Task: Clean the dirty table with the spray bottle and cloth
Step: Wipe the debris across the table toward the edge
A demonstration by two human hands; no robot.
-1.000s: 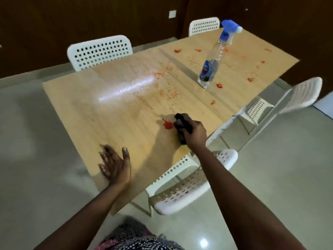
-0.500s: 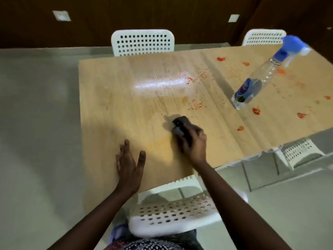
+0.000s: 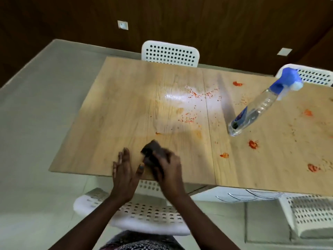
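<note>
right hand (image 3: 167, 168) grips cloth (image 3: 155, 150) | left hand (image 3: 124, 170) flat on table (image 3: 126, 105) | spray bottle (image 3: 255, 109) upright right, apart

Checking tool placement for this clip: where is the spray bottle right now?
In the head view, the spray bottle stands untouched on the table's right half, among red stains, well beyond the right hand holding the cloth.

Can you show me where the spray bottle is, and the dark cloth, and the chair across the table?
spray bottle (image 3: 255, 110): head view, on its clear body.
cloth (image 3: 153, 147): head view, on the dark wad above the right hand's fingers.
far chair (image 3: 170, 54): head view, on its white holed backrest.
</note>
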